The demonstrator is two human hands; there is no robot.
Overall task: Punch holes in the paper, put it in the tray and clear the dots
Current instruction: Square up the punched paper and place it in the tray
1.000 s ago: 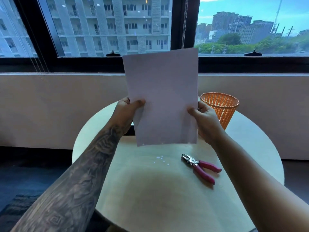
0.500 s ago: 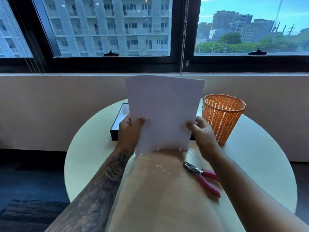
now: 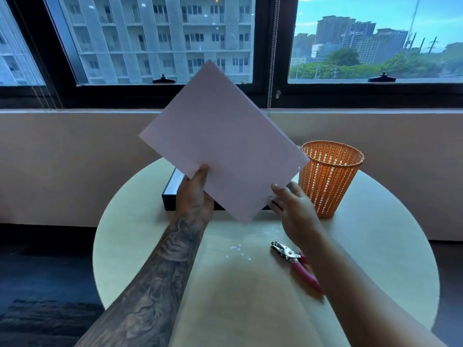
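— Over the black tray [image 3: 168, 200], what's held up?
— The paper [image 3: 220, 146], tilted, pinched by the left hand [image 3: 195, 196]; the right hand [image 3: 293, 205], fingers loose, grips nothing at its lower edge.
— On the surface [image 3: 388, 234]?
— White dots [image 3: 238, 251] near the punch [image 3: 295, 261], an orange basket [image 3: 330, 176] beyond.

One paper [image 3: 225, 146], tray [image 3: 168, 196], punch [image 3: 288, 254], basket [image 3: 330, 176].

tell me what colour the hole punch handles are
The hole punch handles are pink; the head view shows them best.
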